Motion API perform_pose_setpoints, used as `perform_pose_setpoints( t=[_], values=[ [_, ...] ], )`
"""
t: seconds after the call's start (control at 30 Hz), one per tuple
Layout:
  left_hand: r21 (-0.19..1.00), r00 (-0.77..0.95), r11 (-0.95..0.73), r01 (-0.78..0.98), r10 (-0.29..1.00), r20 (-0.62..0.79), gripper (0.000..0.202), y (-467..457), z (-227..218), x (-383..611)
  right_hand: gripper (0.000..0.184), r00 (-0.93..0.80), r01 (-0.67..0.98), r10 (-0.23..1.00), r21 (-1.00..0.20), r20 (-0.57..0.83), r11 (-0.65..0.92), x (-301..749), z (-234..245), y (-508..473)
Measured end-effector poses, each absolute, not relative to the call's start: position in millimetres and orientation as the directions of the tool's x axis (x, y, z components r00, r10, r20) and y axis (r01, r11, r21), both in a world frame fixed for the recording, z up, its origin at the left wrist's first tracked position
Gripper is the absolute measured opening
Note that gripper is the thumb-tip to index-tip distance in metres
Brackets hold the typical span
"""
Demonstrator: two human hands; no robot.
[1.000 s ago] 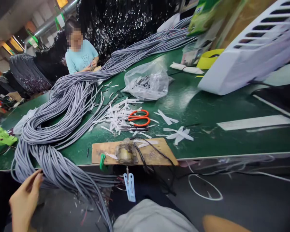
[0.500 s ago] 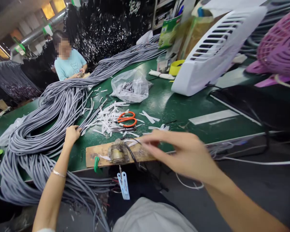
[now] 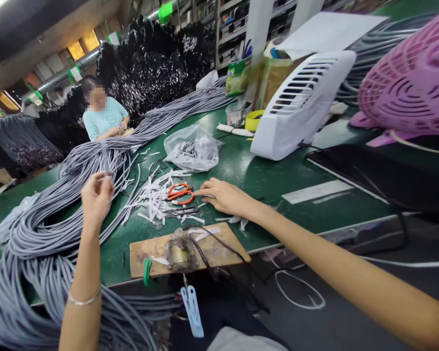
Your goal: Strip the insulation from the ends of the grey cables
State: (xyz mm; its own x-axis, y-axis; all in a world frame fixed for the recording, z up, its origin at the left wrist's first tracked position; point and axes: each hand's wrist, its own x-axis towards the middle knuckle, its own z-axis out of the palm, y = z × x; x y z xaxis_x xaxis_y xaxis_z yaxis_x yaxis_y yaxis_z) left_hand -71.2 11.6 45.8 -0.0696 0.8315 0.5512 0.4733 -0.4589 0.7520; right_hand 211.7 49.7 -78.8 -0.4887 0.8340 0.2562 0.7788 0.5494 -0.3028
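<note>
My left hand (image 3: 97, 199) is raised over the bundle of grey cables (image 3: 40, 226), its fingers pinched together. A blurred pale strip (image 3: 105, 158) sticks up from those fingertips. My right hand (image 3: 225, 196) reaches in over the green table with fingers stretched out. Its fingertips are at the edge of the orange-handled scissors (image 3: 181, 194); whether they touch cannot be made out. White paper-like strips (image 3: 153, 195) lie around the scissors. In front is a wooden board (image 3: 223, 243) with a dark, grimy metal device (image 3: 179, 251) on it and a blue clothespin (image 3: 192, 312) hanging below.
A clear plastic bag (image 3: 193, 148) of small parts lies behind the scissors. To the right stand a white slotted appliance (image 3: 296, 107), yellow tape (image 3: 254, 120), a pink fan (image 3: 406, 87) and a dark flat panel (image 3: 369, 165). Across the table a co-worker (image 3: 108, 117) sits.
My right hand has moved from above the board, forward and left to the scissors. My left hand has lifted from the cable ends and moved slightly left, with the pale strip now showing.
</note>
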Motion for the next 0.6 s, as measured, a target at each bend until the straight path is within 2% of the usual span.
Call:
perform_pose_setpoints(
  t=[0.07, 0.17, 0.33, 0.4, 0.53, 0.6],
  values=[
    [0.787, 0.091, -0.492, 0.372, 0.863, 0.497, 0.023, 15.6, 40.2, -38.7, 0.034, -0.522, 0.770, 0.822, -0.291, 0.227, 0.568, 209.5, -73.6, 60.4],
    [0.846, 0.184, -0.472, 0.247, 0.880, 0.437, 0.025, 25.8, 20.3, 3.4, 0.028, -0.584, 0.740, 0.792, -0.284, 0.178, 0.610, 204.9, -66.3, 77.8],
    [0.923, 0.091, -0.326, 0.204, 0.945, 0.314, 0.035, 40.0, -21.5, 21.5, 0.009, -0.664, 0.675, 0.736, -0.316, 0.131, 0.666, 203.8, -60.7, 89.3],
    [0.928, 0.072, -0.266, 0.261, 0.964, 0.256, 0.036, 42.0, -32.7, 13.2, 0.005, -0.665, 0.662, 0.732, -0.339, 0.146, 0.668, 207.7, -61.7, 85.2],
    [0.887, 0.001, -0.230, 0.400, 0.968, 0.250, 0.026, 39.6, -39.6, -1.0, 0.016, -0.607, 0.650, 0.762, -0.410, 0.228, 0.640, 212.8, -58.5, 73.4],
    [0.888, -0.018, -0.226, 0.401, 0.967, 0.254, 0.021, 35.7, -36.9, -1.2, 0.022, -0.508, 0.581, 0.795, -0.550, 0.331, 0.600, 206.9, -49.5, 70.3]
  ],
)
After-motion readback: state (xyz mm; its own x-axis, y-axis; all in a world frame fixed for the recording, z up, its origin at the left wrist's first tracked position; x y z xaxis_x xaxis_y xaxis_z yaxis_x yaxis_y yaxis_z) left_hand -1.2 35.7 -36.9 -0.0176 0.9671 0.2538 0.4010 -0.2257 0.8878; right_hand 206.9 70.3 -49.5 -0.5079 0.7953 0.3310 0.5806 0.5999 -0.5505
